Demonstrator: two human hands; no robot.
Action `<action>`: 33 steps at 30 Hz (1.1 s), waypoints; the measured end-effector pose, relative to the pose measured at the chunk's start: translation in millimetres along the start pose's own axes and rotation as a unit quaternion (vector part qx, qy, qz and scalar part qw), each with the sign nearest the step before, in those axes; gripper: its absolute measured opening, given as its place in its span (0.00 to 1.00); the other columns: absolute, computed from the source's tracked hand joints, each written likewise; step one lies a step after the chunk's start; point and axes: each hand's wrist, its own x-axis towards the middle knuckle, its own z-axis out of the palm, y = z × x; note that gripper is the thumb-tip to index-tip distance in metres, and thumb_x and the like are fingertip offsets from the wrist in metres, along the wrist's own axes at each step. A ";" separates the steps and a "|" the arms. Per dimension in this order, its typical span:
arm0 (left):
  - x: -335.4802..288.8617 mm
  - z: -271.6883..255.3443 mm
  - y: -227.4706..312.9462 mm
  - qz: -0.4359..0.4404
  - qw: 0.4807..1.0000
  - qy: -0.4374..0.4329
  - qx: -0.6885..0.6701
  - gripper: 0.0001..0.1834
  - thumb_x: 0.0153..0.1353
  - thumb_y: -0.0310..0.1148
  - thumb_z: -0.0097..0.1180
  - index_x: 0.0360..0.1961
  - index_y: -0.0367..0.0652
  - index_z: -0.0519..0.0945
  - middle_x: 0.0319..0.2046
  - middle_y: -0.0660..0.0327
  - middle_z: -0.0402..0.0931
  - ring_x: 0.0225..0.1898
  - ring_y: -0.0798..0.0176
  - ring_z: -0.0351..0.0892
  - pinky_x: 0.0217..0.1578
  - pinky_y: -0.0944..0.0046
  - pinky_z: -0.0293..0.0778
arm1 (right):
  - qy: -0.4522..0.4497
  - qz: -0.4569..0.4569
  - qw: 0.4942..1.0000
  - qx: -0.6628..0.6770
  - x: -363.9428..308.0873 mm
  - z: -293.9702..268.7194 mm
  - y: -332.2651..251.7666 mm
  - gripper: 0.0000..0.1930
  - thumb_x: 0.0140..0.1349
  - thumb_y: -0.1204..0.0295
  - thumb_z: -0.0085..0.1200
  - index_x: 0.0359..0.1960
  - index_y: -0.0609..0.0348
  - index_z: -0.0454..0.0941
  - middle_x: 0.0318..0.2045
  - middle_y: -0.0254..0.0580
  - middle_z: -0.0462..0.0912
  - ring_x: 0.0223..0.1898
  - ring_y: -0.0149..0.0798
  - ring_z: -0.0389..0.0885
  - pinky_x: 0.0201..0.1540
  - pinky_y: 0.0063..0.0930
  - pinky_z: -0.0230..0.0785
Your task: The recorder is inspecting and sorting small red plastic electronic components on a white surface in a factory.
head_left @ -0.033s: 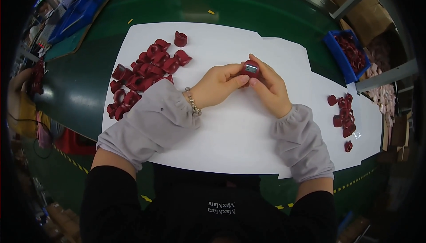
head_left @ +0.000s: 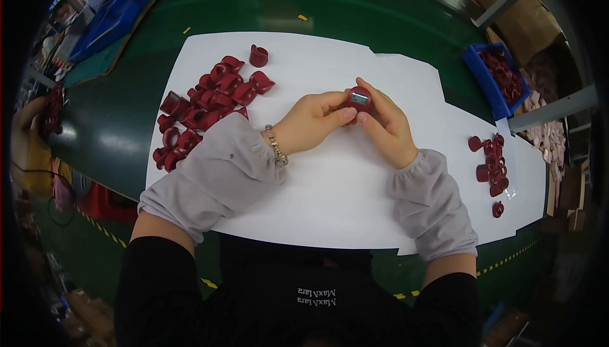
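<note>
The red curled piece [head_left: 360,100] is sitting between the fingertips of both hands, above the white sheet [head_left: 330,201], its glossy face turning upward. The left hand [head_left: 314,120] is gripping its left side, with the thumb pressing at the near edge; the right hand [head_left: 391,132] is closing on its right side, the thumb at the near edge and the index finger reaching along the far side. The other fingers are curling underneath, largely hidden.

One piece is being held. One heap of red pieces [head_left: 228,84] is lying to the left, seemingly around two dozen, though overlaps are making an exact count unsure; one lone piece [head_left: 258,57] is standing just beyond it. A smaller group [head_left: 483,173] of roughly ten is lying to the right. One bracelet [head_left: 275,147] is circling the left wrist.
</note>
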 end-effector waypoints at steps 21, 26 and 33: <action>0.1 2.7 -1.1 0.017 1.000 0.001 -0.016 0.17 0.69 0.34 0.43 0.53 0.36 0.71 0.39 0.62 0.74 0.41 0.71 0.72 0.46 0.69 0.70 | 0.010 0.044 0.998 0.039 -0.4 -2.9 2.1 0.21 0.61 0.80 0.47 0.57 0.65 0.65 0.50 0.42 0.72 0.51 0.35 0.72 0.56 0.29 0.64; 0.6 0.1 -1.2 0.014 1.000 -0.009 -0.009 0.17 0.69 0.34 0.43 0.53 0.36 0.71 0.39 0.62 0.74 0.41 0.71 0.72 0.46 0.69 0.70 | 0.017 0.039 0.998 0.038 0.3 -1.8 -0.8 0.20 0.61 0.80 0.47 0.56 0.66 0.65 0.50 0.42 0.73 0.51 0.34 0.72 0.56 0.29 0.64; 0.4 -1.3 0.5 0.004 1.000 -0.025 0.015 0.19 0.70 0.36 0.41 0.56 0.34 0.69 0.43 0.60 0.75 0.45 0.68 0.74 0.50 0.67 0.70 | 0.001 0.036 0.999 0.042 -0.6 -6.1 2.8 0.21 0.60 0.79 0.48 0.56 0.66 0.65 0.50 0.42 0.73 0.51 0.35 0.72 0.57 0.29 0.63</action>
